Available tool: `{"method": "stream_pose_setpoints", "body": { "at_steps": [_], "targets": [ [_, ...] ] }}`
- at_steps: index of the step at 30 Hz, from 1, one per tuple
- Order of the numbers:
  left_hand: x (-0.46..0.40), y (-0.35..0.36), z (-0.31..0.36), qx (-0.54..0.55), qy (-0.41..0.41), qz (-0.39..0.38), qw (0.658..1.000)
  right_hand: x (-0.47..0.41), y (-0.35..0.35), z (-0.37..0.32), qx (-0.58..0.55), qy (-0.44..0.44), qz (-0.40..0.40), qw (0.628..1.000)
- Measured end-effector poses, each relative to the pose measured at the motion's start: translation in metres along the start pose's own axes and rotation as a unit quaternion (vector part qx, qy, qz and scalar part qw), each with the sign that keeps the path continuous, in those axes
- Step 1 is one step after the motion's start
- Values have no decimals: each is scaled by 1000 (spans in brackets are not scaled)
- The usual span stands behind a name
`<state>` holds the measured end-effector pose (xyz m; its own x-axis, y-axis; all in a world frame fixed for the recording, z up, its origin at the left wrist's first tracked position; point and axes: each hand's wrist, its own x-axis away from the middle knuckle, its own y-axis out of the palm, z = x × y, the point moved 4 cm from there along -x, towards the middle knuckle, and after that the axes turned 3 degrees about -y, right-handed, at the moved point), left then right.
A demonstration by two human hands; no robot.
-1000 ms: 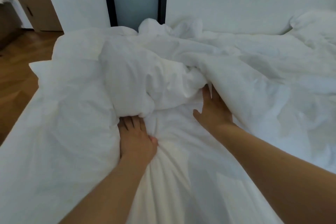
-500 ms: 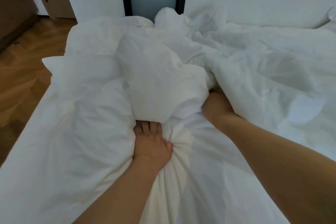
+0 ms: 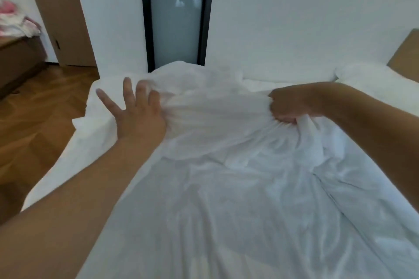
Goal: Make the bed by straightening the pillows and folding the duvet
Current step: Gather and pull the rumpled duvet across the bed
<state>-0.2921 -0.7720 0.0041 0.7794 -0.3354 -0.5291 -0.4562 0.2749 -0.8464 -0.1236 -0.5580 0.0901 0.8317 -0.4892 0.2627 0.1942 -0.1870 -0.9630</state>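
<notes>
Across a rumpled bed, a white duvet (image 3: 226, 188) is being gathered by two bare hands.

Near the far edge of the bed, a bunched fold of the duvet is being clenched in the fisted right hand (image 3: 290, 105), while the left hand (image 3: 136, 111) is being held with fingers spread wide, its palm side touching the raised cloth. A pillow (image 3: 371, 79) is lying at far right, below a wooden headboard (image 3: 405, 52); wooden floor (image 3: 40, 115) is showing at left.

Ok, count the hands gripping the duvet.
1. The right hand is fisted on the duvet; the left hand lies open against it, fingers spread.
</notes>
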Motion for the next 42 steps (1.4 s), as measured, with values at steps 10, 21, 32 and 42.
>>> {"method": "stream_pose_setpoints", "body": {
  "at_steps": [10, 21, 32, 42],
  "targets": [
    [93, -42, 78, 74, 184, 12, 980, 63, -62, 11, -108, -31, 36, 993],
    [0, -167, 74, 341, 82, -181, 919, 55, 0, 24, 62, 36, 462, 884],
    [111, 35, 29, 99, 197, -201, 954, 64, 177, -12, 56, -129, 163, 977],
    [175, 66, 5, 244, 76, -315, 914, 90, 234, -14, -96, -226, 340, 908]
  ]
}}
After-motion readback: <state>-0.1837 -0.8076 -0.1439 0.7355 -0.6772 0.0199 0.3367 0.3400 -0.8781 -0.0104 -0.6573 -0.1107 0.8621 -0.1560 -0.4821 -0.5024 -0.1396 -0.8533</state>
